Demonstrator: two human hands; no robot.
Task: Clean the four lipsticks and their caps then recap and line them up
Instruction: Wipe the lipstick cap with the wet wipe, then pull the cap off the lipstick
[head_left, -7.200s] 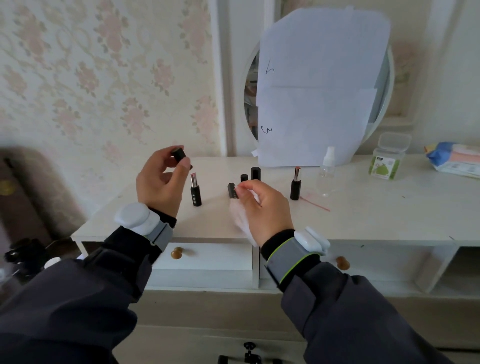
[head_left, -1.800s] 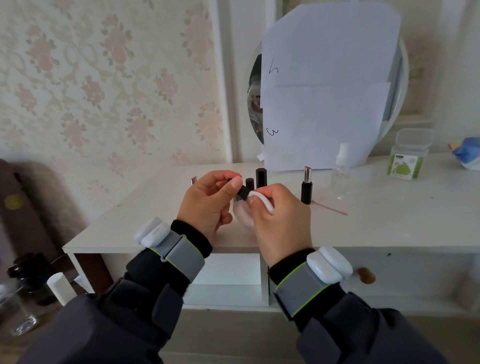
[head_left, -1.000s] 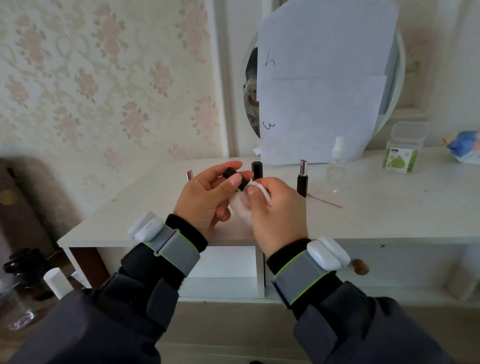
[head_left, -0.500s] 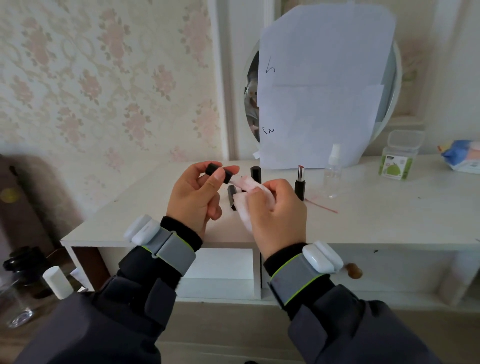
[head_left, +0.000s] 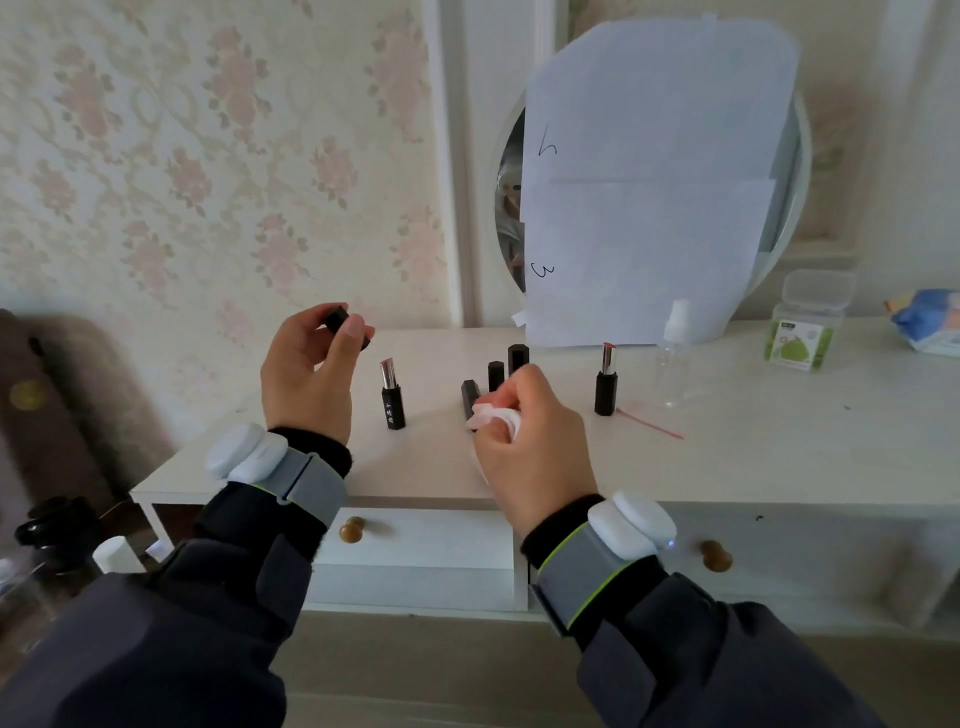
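Our left hand (head_left: 311, 379) pinches a black cap (head_left: 345, 325) above the dresser (head_left: 753, 457). Our right hand (head_left: 530, 441) grips a white wipe (head_left: 493, 418). Two open lipsticks (head_left: 393, 397) stand upright; three caps (head_left: 496, 375) between them.

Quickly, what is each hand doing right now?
Left hand: holding a black cap.
Right hand: holding a white wipe.

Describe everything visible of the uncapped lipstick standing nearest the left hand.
The uncapped lipstick stands upright on the white dresser top, right of the left hand. Its black, glossy-looking square base carries small white characters; above it are a silver collar and a pinkish bullet. Nothing touches it but the dresser; no cap is on it.
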